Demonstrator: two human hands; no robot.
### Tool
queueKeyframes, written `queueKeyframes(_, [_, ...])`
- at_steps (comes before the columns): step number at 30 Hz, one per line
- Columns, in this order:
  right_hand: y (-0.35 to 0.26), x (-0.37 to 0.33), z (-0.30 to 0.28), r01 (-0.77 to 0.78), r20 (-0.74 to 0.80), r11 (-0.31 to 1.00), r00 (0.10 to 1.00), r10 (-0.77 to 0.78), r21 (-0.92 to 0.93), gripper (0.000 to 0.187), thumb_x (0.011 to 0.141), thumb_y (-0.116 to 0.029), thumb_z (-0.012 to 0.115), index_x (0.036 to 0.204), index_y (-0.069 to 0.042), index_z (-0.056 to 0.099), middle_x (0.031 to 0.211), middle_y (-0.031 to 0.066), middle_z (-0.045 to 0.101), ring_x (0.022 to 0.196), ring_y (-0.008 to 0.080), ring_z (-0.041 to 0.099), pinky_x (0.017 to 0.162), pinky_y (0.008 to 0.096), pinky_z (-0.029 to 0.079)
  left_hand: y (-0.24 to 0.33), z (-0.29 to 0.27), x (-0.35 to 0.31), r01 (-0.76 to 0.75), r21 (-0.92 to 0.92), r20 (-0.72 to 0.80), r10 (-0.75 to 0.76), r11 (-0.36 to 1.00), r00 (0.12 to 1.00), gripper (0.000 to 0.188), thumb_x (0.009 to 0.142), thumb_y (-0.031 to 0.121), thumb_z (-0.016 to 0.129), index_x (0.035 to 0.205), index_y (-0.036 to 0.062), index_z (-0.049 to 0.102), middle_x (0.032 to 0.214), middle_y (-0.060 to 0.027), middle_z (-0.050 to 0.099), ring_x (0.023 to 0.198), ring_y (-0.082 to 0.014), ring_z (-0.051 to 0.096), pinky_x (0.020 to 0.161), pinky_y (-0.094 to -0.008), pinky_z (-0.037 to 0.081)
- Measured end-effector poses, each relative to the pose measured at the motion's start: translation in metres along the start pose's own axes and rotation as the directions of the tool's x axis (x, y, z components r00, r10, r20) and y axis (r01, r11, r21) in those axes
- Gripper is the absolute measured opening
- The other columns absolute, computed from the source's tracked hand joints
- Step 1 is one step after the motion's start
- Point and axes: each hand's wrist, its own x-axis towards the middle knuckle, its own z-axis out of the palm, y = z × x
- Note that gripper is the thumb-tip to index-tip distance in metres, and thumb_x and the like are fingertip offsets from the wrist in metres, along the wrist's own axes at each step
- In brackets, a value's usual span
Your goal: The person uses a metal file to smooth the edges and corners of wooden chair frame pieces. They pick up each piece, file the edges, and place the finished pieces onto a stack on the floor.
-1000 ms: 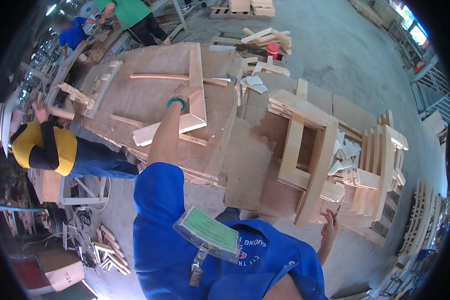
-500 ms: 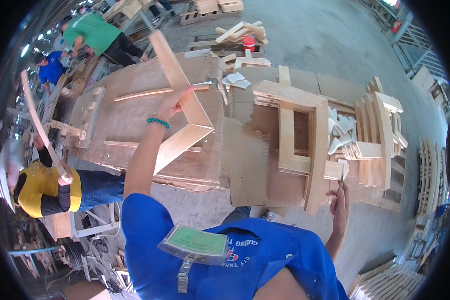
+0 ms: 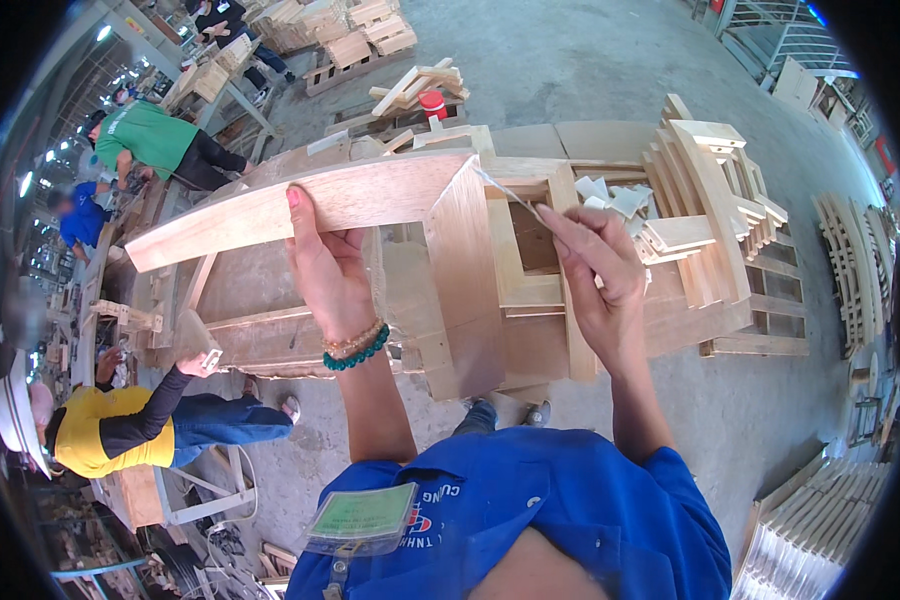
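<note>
In my left hand (image 3: 328, 275) is an L-shaped wooden frame piece (image 3: 395, 195), two pale boards meeting at a mitred corner. The thumb lies over the long board's face, with the fingers behind it. My right hand (image 3: 607, 270) pinches a thin, narrow grey tool (image 3: 506, 188); its exact kind cannot be made out. The tool's tip is at the outer end of the mitred joint. Behind and right of the held piece, other wooden frames (image 3: 530, 291) lie on the cardboard-covered table.
Stacked wooden frames (image 3: 705, 225) stand at the right, beside white crumpled scraps (image 3: 622, 198). A red tub (image 3: 432, 104) sits at the far side. At left, a person in yellow (image 3: 115, 425) holds a wooden part; a person in green (image 3: 150, 140) works farther off.
My left hand has brought the frame piece rightward and turned it, so its long board lies nearly crosswise. My right hand has moved up and left with the tool, to the mitred corner.
</note>
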Motion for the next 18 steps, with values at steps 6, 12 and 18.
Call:
queueKeyframes(6, [0.003, 0.007, -0.008, 0.186, -0.043, 0.944, 0.978, -0.205, -0.271, 0.042, 0.073, 0.010, 0.063, 0.110, -0.009, 0.071, 0.092, 0.0093, 0.058, 0.076, 0.0215, 0.057, 0.063, 0.0308, 0.046, 0.003, 0.006, -0.031, -0.046, -0.040, -0.035, 0.045, 0.998, 0.998, 0.035, 0.091, 0.029, 0.065, 0.114, 0.0049, 0.054, 0.105, -0.0081, 0.062, 0.093, -0.0175, 0.065, 0.075, -0.0328, 0.059])
queueKeyframes(12, [0.005, -0.007, -0.010, 0.234, -0.031, 0.933, 0.967, -0.252, -0.275, 0.038, 0.078, 0.009, 0.063, 0.111, -0.008, 0.070, 0.092, 0.0077, 0.058, 0.074, 0.0198, 0.053, 0.064, 0.0286, 0.044, 0.001, 0.013, -0.052, -0.085, -0.031, -0.098, 0.081, 0.996, 0.992, 0.038, 0.089, 0.031, 0.068, 0.115, 0.0077, 0.054, 0.106, -0.0069, 0.061, 0.095, -0.0180, 0.064, 0.077, -0.0332, 0.058])
queueKeyframes(18, [0.005, -0.023, -0.008, 0.198, 0.021, 0.952, 0.980, -0.198, -0.233, 0.040, 0.075, 0.010, 0.064, 0.110, -0.009, 0.070, 0.093, 0.0070, 0.057, 0.077, 0.0195, 0.055, 0.063, 0.0286, 0.045, 0.000, 0.016, -0.060, -0.089, -0.038, -0.088, 0.085, 0.995, 0.993, 0.037, 0.089, 0.032, 0.067, 0.115, 0.0087, 0.054, 0.106, -0.0059, 0.061, 0.095, -0.0182, 0.063, 0.079, -0.0349, 0.057])
